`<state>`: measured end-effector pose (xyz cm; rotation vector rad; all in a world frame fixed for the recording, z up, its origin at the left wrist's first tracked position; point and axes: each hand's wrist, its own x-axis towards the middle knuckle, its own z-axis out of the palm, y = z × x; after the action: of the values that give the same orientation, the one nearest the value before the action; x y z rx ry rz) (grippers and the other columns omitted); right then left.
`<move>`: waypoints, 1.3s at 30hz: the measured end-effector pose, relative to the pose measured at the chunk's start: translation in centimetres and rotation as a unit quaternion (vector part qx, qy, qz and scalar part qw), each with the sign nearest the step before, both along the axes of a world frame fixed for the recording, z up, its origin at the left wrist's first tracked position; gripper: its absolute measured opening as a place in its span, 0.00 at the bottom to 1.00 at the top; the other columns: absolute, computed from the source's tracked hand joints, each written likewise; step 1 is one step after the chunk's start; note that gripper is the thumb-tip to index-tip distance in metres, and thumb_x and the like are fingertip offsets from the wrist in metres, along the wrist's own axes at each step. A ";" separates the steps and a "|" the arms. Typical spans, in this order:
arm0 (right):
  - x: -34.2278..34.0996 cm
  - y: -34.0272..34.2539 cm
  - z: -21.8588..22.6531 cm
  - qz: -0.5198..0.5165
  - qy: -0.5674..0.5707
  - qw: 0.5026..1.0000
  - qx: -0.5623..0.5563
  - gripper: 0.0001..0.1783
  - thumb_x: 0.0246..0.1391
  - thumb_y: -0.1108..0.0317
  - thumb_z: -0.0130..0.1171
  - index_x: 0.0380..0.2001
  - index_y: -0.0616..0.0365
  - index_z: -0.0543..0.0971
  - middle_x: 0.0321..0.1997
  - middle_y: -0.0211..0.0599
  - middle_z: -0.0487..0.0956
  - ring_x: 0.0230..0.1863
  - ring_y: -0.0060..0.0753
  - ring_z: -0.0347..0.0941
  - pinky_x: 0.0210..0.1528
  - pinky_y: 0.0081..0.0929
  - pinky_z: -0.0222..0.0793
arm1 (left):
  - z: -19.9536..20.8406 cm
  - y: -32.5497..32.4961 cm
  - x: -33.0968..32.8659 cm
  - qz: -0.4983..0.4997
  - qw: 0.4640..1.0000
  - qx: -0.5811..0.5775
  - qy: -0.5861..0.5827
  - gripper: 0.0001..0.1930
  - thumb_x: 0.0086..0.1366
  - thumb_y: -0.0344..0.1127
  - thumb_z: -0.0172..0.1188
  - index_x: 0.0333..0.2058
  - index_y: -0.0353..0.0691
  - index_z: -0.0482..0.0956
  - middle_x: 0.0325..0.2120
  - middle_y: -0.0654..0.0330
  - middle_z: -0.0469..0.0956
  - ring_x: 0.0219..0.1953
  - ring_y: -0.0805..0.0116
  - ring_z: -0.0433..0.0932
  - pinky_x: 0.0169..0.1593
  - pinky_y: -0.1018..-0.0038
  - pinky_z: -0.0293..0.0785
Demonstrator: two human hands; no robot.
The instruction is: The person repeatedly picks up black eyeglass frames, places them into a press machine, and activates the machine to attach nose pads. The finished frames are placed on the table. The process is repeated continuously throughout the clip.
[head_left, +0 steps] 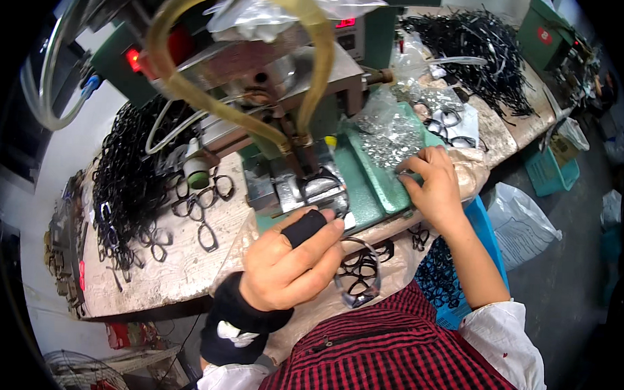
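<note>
My left hand [292,263], a black cover on one finger, grips a dark eyeglass frame [356,301] at the front of a bench machine [307,136]. One rim of the frame hangs below my fingers; its other part reaches up to the metal fixture [312,188] under the machine's twin prongs. To the right, my right hand [432,185] is over the edge of a green tray [388,191]. Its thumb and fingertips are pinched together; what they hold, if anything, is too small to name. Small shiny metal parts [393,139] fill the tray's far end, partly in clear plastic.
Black eyeglass frames [130,175] heap up left of the machine, with loose ones [207,236] beside it. Dark strips [468,52] pile at the back right. A blue basket [489,235] of frames stands low at my right. A yellowish hose [324,51] loops overhead.
</note>
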<state>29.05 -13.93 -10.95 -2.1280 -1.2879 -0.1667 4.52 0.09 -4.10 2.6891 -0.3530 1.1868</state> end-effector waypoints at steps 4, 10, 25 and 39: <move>0.5 0.6 -0.1 0.033 -0.072 0.997 -0.020 0.07 0.41 0.73 0.68 0.28 0.54 0.83 0.37 0.40 0.74 0.46 0.48 0.70 0.47 0.43 0.70 | -2.2 -1.8 -3.3 0.088 0.996 -0.023 0.003 0.24 0.46 0.23 0.70 0.45 0.41 0.80 0.52 0.47 0.76 0.53 0.43 0.79 0.55 0.51 0.78; 0.2 1.2 0.0 0.041 -0.080 0.995 -0.032 0.07 0.42 0.73 0.66 0.28 0.57 0.80 0.37 0.40 0.75 0.45 0.48 0.72 0.47 0.42 0.69 | 0.9 0.8 -9.6 0.406 0.881 -0.052 -0.237 0.15 0.67 0.20 0.50 0.52 0.24 0.74 0.49 0.41 0.79 0.51 0.54 0.79 0.59 0.67 0.73; -0.6 -3.2 0.1 -0.090 0.146 0.976 0.136 0.06 0.52 0.76 0.64 0.34 0.62 0.84 0.34 0.40 0.83 0.37 0.38 0.78 0.43 0.31 0.72 | -12.2 13.9 -14.0 0.608 0.759 -0.225 0.060 0.05 0.55 0.30 0.67 0.28 0.36 0.82 0.27 0.55 0.74 0.29 0.60 0.74 0.36 0.68 0.72; -7.0 6.8 6.3 0.182 0.396 0.860 0.264 0.25 0.47 0.78 0.65 0.51 0.66 0.74 0.36 0.31 0.78 0.40 0.19 0.74 0.48 0.21 0.70 | -7.3 6.4 -7.0 0.246 0.768 -0.542 -0.239 0.02 0.72 0.28 0.55 0.39 0.37 0.71 0.35 0.57 0.79 0.35 0.67 0.81 0.40 0.73 0.79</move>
<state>22.08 -7.11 -4.61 -1.2238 -0.9509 0.4354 -2.46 6.54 -11.36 1.4435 0.8122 1.5175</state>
